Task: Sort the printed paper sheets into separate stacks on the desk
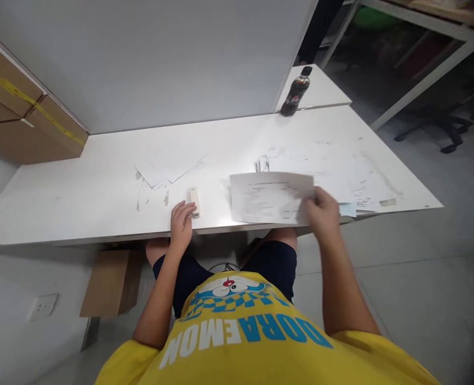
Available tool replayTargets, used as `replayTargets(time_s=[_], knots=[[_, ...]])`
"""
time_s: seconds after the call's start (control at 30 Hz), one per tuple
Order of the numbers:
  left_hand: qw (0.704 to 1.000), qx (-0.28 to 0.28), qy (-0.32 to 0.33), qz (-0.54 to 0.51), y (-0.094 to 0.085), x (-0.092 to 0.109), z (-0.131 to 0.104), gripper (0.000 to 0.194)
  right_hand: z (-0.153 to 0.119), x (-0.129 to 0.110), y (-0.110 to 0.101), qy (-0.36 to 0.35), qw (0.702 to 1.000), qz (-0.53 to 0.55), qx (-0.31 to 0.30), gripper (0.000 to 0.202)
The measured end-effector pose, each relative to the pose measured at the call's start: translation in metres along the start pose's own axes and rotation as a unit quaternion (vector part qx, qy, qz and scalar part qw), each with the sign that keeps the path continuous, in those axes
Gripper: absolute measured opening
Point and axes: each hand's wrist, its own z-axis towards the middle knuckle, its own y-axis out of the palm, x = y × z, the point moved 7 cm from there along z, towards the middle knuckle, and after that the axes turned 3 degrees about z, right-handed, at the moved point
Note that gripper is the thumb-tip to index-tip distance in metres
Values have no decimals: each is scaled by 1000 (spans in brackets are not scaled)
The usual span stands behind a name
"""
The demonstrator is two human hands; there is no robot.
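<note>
My right hand [321, 213] pinches the right edge of a printed sheet of paper [271, 198], which hangs slightly blurred over the front of the white desk. Beside its lower fingers lies a pale blue slip [348, 209]. On the desk's front edge, my left hand [182, 216] rests with its fingers extended, fingertips touching a small cream-coloured device that looks like a stapler [195, 202]. Beyond the left hand are a few loose white sheets [152, 175]. A spread of papers [325, 166] covers the desk behind my right hand.
A dark cola bottle [296, 92] stands at the back right, against the grey partition [173, 59]. Cardboard boxes [56, 128] are stacked at the far left, and another box [111, 283] sits below the desk. The desk's right edge slopes toward an office chair [441, 120].
</note>
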Motion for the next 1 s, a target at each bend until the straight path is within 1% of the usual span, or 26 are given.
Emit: replayTargets(time_s=[0.07,0.1,0.13,0.17,0.2,0.27,0.3,0.33,0.37,0.4,0.43,0.5,0.57,0.63,0.67,0.73,0.8,0.83,0.87,0.93,1.0], knots=[[999,-35,34,21,-4,-4,11,38,33,15,-29,8,999,-35,28,32],[996,-56,55,38,-5,-9,19,40,50,19,-42,-7,996,-65,52,34],[993,-74,70,56,-5,-17,30,42,65,20,-50,-28,994,-93,58,36],[990,-87,74,76,-5,-27,42,43,79,21,-54,-48,991,-114,57,37],[989,-91,63,97,-4,-41,55,46,89,19,-54,-71,988,-129,55,38],[985,-91,11,143,1,-74,83,58,100,9,-47,-117,982,-140,57,39],[982,-96,-20,162,6,-90,95,66,99,0,-40,-143,977,-143,63,40],[977,-108,-47,176,12,-104,104,72,93,-10,-31,-171,972,-144,68,42],[973,-119,-68,186,18,-114,111,74,84,-22,-18,-201,967,-143,67,44],[970,-128,-81,192,23,-121,115,71,71,-33,-3,-230,962,-139,53,45],[968,-131,-84,197,27,-124,117,64,56,-45,14,-261,957,-123,36,46],[968,-128,-62,209,31,-119,118,45,21,-65,49,-312,947,-74,-7,43],[966,-127,-26,224,31,-107,113,30,-11,-79,83,-341,938,-25,-55,39],[963,-135,-4,235,31,-96,107,26,-33,-90,114,-355,928,17,-112,38],[962,-138,0,238,30,-93,104,25,-39,-94,128,-356,924,33,-134,38],[963,-139,4,231,29,-88,101,26,-37,-103,154,-352,921,49,-158,40],[967,-133,14,215,28,-85,101,27,-23,-111,180,-345,923,36,-168,43],[969,-125,8,211,27,-86,102,29,-14,-115,195,-342,923,18,-176,47],[970,-118,-10,211,26,-90,103,33,-5,-117,210,-337,922,-10,-190,52],[964,-117,-73,225,25,-102,104,49,9,-118,239,-319,917,-77,-226,59],[955,-132,-120,237,26,-112,103,59,16,-115,257,-304,912,-131,-241,59]])
